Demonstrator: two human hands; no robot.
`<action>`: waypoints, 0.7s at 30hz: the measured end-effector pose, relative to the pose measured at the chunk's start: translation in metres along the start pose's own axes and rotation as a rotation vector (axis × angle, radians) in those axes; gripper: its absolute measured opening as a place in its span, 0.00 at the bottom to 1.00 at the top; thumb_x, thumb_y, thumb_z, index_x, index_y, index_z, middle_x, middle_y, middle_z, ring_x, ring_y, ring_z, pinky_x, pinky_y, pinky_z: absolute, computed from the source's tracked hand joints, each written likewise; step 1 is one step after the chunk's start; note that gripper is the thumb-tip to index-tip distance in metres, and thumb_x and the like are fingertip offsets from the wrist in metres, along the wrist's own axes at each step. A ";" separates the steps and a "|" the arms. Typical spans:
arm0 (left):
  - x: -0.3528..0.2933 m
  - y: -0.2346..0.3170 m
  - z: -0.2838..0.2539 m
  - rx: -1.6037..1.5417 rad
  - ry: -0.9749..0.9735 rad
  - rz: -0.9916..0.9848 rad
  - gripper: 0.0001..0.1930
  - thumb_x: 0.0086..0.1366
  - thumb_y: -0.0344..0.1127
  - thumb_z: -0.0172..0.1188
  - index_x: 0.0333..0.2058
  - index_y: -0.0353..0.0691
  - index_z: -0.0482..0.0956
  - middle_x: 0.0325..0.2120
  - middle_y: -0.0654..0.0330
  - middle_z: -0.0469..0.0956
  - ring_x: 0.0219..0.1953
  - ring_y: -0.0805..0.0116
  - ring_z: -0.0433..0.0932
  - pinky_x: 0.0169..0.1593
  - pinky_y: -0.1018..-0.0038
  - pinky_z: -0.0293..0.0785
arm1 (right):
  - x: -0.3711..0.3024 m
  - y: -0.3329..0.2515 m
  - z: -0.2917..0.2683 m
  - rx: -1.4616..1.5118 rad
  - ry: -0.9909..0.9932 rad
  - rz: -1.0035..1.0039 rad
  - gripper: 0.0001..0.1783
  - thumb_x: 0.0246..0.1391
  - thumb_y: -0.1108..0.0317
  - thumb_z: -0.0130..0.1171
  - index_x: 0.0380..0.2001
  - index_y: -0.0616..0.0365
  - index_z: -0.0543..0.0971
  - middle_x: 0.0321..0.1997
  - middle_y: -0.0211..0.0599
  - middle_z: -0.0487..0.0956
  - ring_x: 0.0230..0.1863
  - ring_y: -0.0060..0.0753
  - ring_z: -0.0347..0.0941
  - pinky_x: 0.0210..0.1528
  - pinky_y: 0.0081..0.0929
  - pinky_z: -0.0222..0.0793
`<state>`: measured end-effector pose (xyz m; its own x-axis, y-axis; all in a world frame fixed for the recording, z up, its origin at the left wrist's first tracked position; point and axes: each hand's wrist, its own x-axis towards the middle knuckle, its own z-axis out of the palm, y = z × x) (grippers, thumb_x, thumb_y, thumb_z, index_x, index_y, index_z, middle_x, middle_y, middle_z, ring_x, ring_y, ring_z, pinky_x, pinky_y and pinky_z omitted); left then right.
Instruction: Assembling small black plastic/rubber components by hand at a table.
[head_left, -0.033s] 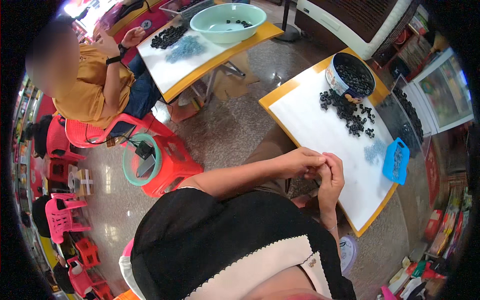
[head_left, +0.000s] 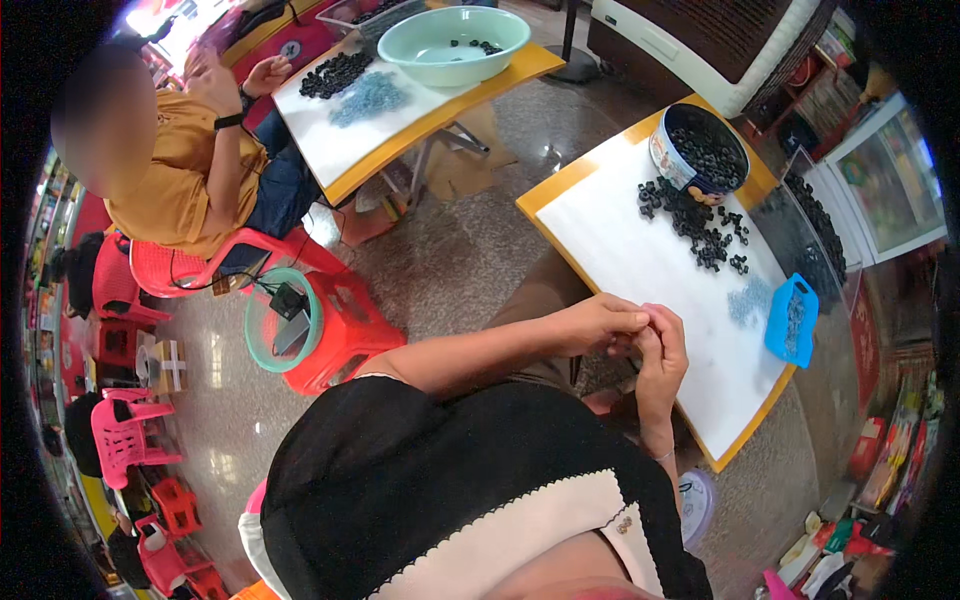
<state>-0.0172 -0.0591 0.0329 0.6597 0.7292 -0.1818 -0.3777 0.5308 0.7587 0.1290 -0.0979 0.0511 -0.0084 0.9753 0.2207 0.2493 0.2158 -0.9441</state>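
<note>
My left hand (head_left: 603,326) and my right hand (head_left: 663,352) meet at the near edge of a white-topped table (head_left: 640,255). The fingertips of both are pinched together, and whatever they hold is too small or hidden to make out. Beyond them on the tabletop lies a loose pile of small black plastic parts (head_left: 695,222). A round tin (head_left: 680,178) full of similar black parts stands behind that pile. Farther right, small clear bluish pieces (head_left: 748,302) are spread beside a blue scoop-like tray (head_left: 780,335), which holds more of them.
At the upper left, a person in a mustard shirt (head_left: 190,190) sits by another table (head_left: 330,150) with black parts, bluish pieces (head_left: 370,98) and a pale green basin (head_left: 455,75). A red stool (head_left: 350,335) bears a green basket (head_left: 250,325). A clear plastic bin (head_left: 800,215) stands right of the tin.
</note>
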 end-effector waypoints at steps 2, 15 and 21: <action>0.004 -0.002 -0.006 -0.035 -0.015 -0.008 0.14 0.66 0.43 0.51 0.34 0.38 0.76 0.25 0.68 0.70 0.24 0.79 0.63 0.26 0.82 0.60 | 0.001 -0.001 -0.001 0.048 -0.020 0.040 0.12 0.58 0.73 0.46 0.43 0.64 0.73 0.47 0.38 0.72 0.49 0.30 0.68 0.53 0.25 0.62; 0.007 0.018 0.003 -0.151 0.144 0.065 0.14 0.66 0.42 0.50 0.41 0.37 0.75 0.27 0.67 0.73 0.26 0.80 0.66 0.30 0.82 0.62 | 0.020 0.006 0.008 0.282 -0.047 0.079 0.20 0.55 0.70 0.52 0.51 0.61 0.69 0.51 0.38 0.70 0.50 0.29 0.67 0.53 0.26 0.64; 0.011 0.014 -0.011 -0.270 -0.001 0.054 0.16 0.68 0.41 0.48 0.44 0.35 0.73 0.32 0.64 0.74 0.30 0.77 0.69 0.36 0.79 0.66 | 0.029 0.007 0.000 0.012 0.001 -0.113 0.16 0.48 0.72 0.58 0.44 0.59 0.75 0.49 0.39 0.70 0.49 0.34 0.68 0.51 0.28 0.66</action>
<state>-0.0222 -0.0386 0.0344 0.6346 0.7591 -0.1449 -0.5715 0.5871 0.5733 0.1307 -0.0685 0.0505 -0.0344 0.9447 0.3260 0.2350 0.3247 -0.9161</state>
